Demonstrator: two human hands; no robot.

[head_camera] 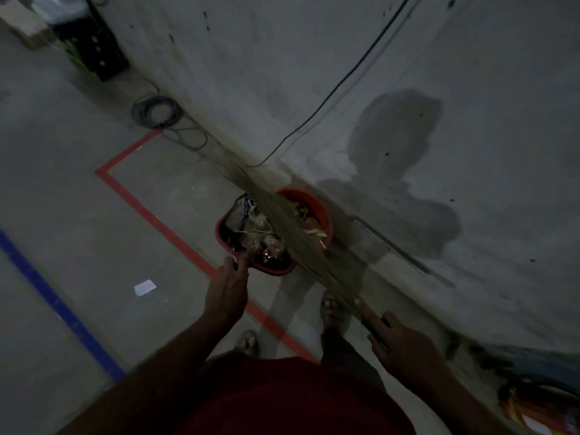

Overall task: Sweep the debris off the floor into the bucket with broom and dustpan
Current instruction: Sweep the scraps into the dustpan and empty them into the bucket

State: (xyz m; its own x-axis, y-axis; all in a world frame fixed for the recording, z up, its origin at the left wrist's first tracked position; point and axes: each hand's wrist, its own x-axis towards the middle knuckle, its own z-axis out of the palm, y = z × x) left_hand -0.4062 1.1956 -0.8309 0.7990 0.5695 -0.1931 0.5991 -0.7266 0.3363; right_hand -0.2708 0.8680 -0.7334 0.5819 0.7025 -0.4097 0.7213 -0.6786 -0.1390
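Note:
A red dustpan (226, 243) heaped with wrappers and scraps (260, 233) is held over the floor by my left hand (230, 288), fingers gripping its near rim. Just behind it, against the wall, stands an orange-red bucket (323, 211) with some debris inside. A bundle broom of thin straw sticks (282, 221) runs diagonally across dustpan and bucket, its bristles fanning toward the wall. My right hand (398, 337) grips the broom's near end, index finger stretched along it. A white paper scrap (145, 287) lies on the floor to the left.
Red tape (150, 215) and blue tape (47, 293) mark lines on the concrete floor. A coiled cable (155, 113) and a black box (94, 48) sit by the wall at upper left. My sandalled feet (332, 309) stand near the tape. An orange object (539, 406) lies at lower right.

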